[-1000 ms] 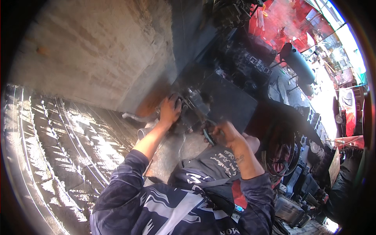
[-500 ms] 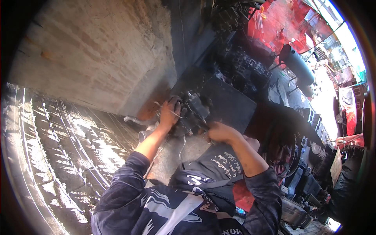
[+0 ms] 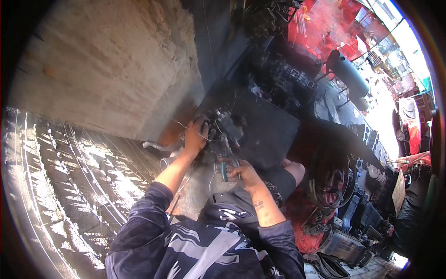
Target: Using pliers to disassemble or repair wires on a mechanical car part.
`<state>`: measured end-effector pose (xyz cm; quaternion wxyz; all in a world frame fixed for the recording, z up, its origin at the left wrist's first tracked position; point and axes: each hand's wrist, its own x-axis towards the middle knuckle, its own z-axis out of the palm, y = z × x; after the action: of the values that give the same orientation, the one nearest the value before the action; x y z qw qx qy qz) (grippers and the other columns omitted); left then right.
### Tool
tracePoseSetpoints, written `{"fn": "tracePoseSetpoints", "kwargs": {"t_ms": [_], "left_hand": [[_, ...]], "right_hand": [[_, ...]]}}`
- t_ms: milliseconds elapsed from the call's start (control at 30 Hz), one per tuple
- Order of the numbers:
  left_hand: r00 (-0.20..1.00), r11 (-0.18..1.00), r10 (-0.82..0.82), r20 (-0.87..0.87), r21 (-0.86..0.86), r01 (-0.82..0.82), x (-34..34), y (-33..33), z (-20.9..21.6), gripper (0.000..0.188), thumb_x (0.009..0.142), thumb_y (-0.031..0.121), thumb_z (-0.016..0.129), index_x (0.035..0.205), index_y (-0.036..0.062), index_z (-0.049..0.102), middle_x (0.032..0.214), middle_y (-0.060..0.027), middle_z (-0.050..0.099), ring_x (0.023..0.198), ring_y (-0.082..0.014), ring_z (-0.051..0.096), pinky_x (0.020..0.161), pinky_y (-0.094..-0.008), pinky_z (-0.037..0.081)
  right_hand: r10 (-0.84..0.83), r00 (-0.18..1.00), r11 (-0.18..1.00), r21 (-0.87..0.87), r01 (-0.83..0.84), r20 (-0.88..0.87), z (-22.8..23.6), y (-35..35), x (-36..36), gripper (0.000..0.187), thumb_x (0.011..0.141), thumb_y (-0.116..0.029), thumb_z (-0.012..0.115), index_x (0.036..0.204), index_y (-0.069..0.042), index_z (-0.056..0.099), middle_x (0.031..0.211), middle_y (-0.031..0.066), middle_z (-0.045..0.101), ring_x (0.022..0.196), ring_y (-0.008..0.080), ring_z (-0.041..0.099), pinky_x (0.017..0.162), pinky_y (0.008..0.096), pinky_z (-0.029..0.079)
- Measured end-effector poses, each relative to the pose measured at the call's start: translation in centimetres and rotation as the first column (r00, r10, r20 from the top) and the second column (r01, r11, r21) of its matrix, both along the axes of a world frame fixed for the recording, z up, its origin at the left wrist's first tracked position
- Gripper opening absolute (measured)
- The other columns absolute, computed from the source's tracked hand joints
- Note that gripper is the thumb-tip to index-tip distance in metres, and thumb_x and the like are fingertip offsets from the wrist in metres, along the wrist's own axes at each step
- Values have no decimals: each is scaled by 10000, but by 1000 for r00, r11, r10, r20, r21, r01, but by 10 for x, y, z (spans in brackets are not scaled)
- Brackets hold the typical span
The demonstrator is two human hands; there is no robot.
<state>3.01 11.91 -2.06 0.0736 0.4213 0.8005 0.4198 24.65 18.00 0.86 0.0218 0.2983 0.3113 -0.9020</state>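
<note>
A greyish metal machine part (image 3: pixel 229 125) lies on a dark board in front of me. My left hand (image 3: pixel 196 135) rests at its left side, fingers curled over a dark piece of it. A thin, light wire (image 3: pixel 180 123) runs past that hand's fingers and loops toward the part. In my right hand (image 3: pixel 246 174) is a pair of pliers with a teal handle (image 3: pixel 223 171). Its handles are spread apart, and its jaws point forward at the near side of the part. Shadow hides what, if anything, the jaws touch.
The dark board (image 3: pixel 272 125) extends to the right of the part. A rough concrete slab (image 3: pixel 116 60) rises at the far left. A pale pipe end (image 3: pixel 155 146) lies beside my left wrist. Engine parts (image 3: pixel 367 135) and a teal cylindrical tank (image 3: pixel 350 74) stand to the right.
My right hand has shifted left and turned, with the pliers' handles now showing spread apart. My left hand stays at the part, and the wire beside it has shifted a little.
</note>
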Motion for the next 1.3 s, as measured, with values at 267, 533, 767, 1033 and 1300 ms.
{"fn": "tracePoseSetpoints", "kwargs": {"t_ms": [267,533,767,1033,1300], "left_hand": [[1000,999,-21,-22,38,22,-3,1,-1,196,853,143,505,988,22,580,1022,-207,570,960,-393,532,833,-439,428],[1000,1000,24,-11,0,-24,0,-2,-5,170,836,106,506,964,27,585,1016,-190,569,940,-382,545,825,-437,440],[841,996,-31,-540,55,73,-1,-3,-35,197,846,125,529,1008,31,591,1028,-182,592,987,-389,546,835,-454,434],[997,999,-19,-72,-38,17,-7,-2,-16,203,869,128,489,1014,21,582,1014,-204,577,938,-403,530,825,-456,411],[994,999,-18,-109,-35,14,-11,-2,-20,189,865,93,480,986,-24,566,976,-213,561,917,-389,526,816,-441,409]], "right_hand": [[-48,999,995,-89,47,-14,9,-4,-3,558,608,20,490,1163,35,551,1123,123,593,915,247,647,790,362,533],[-87,996,994,-71,87,3,6,-12,-10,457,647,18,474,1085,4,603,1093,121,598,868,255,633,724,356,544],[-12,996,788,614,-44,87,-6,-4,-9,318,708,4,516,998,4,645,846,63,624,675,150,573,549,299,473],[401,628,-86,709,-699,667,68,53,-55,199,715,-100,579,863,-66,708,917,152,685,815,285,664,663,388,526],[402,457,-377,599,-707,793,111,60,-88,295,737,-212,651,979,-51,703,1015,153,672,953,320,643,725,454,526]]}}
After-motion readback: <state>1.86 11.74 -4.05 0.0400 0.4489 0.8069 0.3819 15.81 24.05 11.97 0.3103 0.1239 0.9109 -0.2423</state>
